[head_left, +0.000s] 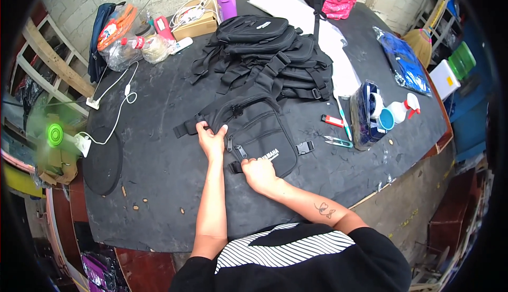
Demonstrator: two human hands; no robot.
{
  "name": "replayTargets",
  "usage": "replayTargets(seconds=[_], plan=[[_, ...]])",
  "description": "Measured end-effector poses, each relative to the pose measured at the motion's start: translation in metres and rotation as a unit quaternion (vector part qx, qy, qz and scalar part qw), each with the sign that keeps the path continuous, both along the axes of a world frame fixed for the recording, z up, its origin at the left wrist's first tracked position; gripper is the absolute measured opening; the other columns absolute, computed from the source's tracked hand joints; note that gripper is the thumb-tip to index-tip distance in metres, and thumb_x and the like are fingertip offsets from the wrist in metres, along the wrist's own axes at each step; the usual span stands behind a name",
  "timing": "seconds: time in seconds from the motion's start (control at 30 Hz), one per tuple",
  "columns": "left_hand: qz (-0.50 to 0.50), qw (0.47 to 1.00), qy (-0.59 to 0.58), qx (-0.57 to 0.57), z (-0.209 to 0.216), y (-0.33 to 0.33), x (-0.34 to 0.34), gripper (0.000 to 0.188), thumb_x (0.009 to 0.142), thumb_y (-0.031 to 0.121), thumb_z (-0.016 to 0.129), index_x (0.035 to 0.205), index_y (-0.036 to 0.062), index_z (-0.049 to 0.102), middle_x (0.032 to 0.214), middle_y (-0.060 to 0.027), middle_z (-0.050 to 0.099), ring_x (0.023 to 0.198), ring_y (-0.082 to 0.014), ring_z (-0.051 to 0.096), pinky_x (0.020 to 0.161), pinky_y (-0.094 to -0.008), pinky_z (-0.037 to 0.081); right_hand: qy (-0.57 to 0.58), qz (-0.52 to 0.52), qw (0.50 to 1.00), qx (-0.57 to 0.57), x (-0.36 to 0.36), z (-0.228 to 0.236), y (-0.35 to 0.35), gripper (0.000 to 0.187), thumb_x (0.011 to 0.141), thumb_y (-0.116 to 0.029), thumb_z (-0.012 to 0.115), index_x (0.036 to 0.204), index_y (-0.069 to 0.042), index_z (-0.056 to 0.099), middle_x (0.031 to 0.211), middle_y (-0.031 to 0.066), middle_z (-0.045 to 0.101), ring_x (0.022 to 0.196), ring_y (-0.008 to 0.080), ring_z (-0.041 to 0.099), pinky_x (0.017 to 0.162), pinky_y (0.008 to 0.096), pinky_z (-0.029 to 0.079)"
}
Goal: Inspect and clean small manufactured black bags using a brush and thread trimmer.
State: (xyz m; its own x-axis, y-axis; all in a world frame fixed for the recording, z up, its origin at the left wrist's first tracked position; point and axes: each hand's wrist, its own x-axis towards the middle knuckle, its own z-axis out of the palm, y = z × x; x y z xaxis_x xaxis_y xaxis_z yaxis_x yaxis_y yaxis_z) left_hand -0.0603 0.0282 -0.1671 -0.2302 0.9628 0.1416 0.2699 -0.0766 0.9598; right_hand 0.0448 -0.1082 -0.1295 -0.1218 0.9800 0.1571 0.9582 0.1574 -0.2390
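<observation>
A black chest bag (257, 133) lies flat on the dark bench (159, 186), directly in front of the person, at the near end of a stack of similar black bags (275, 54) piled toward the far side. Judging from how the hands sit, the step in hand looks like straightening or checking this one bag: it is spread out, zippers up, straps trailing to either side.

The left hand (211, 139) rests on the bag's left edge, its fingers (203, 128) curled over the seam where the left strap (185, 128) leaves the body, pinching the fabric rather than lying loose. The right hand (259, 174) is at the near lower edge, closed over a short strap end or buckle tab (235, 167); whether it truly grips it or only presses it down cannot be told from here. The bag's body lies between the two hands and just beyond them, its right buckle (305, 147) free on the bench.

A next move would likely call for keeping the left edge pinned while the near tab is worked, so the bag does not slide.

To the right, well apart from the hands, lie thread snips (338, 142), a red lighter (333, 121) and a spray bottle (405, 109).
</observation>
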Motion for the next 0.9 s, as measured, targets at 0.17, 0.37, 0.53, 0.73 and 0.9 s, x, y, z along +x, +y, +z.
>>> replayTargets(seconds=[0.17, 0.37, 0.53, 0.73, 0.9], plan=[[-0.003, 0.985, 0.174, -0.009, 0.032, 0.000, -0.013, 0.065, 0.066, 0.026, 0.080, 0.114, 0.0028, 0.042, 0.084, -0.0106, 0.055, 0.074, -0.0194, 0.053, 0.067, -0.0327, 0.044, 0.204, 0.085, 0.969, -0.115, 0.037, 0.048, -0.017, 0.033, 0.075, -0.033, 0.068, 0.075, -0.004, 0.053, 0.069, 0.0093, 0.057, 0.070, 0.0288, 0.061, 0.061, 0.0391, 0.047], [-0.308, 0.813, 0.253, 0.424, 0.116, -0.011, 0.083, 0.008, 0.074, 0.008, 0.059, 0.080, 0.0053, 0.064, 0.088, -0.0059, 0.063, 0.090, -0.0253, 0.059, 0.087, -0.0386, 0.042, 0.024, -0.203, 0.979, 0.011, 0.121, 0.055, 0.005, 0.037, 0.074, -0.040, 0.068, 0.076, -0.003, 0.062, 0.081, 0.0128, 0.059, 0.084, 0.0301, 0.054, 0.073, 0.0417, 0.041], [-0.426, 0.745, 0.361, 0.365, 0.044, 0.011, 0.141, 0.032, 0.080, 0.033, 0.063, 0.065, 0.0039, 0.061, 0.072, -0.0083, 0.058, 0.088, -0.0270, 0.053, 0.093, -0.0376, 0.035, -0.058, -0.149, 0.986, 0.042, 0.115, 0.010, 0.013, 0.029, 0.081, -0.030, 0.060, 0.081, -0.002, 0.066, 0.087, 0.0115, 0.060, 0.089, 0.0291, 0.049, 0.079, 0.0416, 0.036], [-0.411, 0.770, 0.293, 0.391, 0.028, 0.022, 0.143, 0.028, 0.074, 0.025, 0.070, 0.063, 0.0032, 0.057, 0.069, -0.0095, 0.055, 0.083, -0.0277, 0.051, 0.085, -0.0387, 0.038, 0.059, -0.151, 0.986, 0.047, 0.104, 0.021, -0.036, 0.027, 0.081, -0.028, 0.061, 0.072, -0.002, 0.062, 0.082, 0.0107, 0.057, 0.084, 0.0309, 0.047, 0.074, 0.0421, 0.035], [-0.328, 0.854, 0.138, 0.379, 0.095, -0.004, 0.100, 0.021, 0.072, 0.018, 0.071, 0.083, 0.0029, 0.061, 0.100, -0.0115, 0.060, 0.106, -0.0292, 0.052, 0.093, -0.0392, 0.039, 0.224, -0.170, 0.960, 0.016, 0.128, 0.033, -0.056, 0.026, 0.079, -0.026, 0.065, 0.086, -0.002, 0.058, 0.086, 0.0114, 0.053, 0.083, 0.0286, 0.047, 0.076, 0.0390, 0.037]])
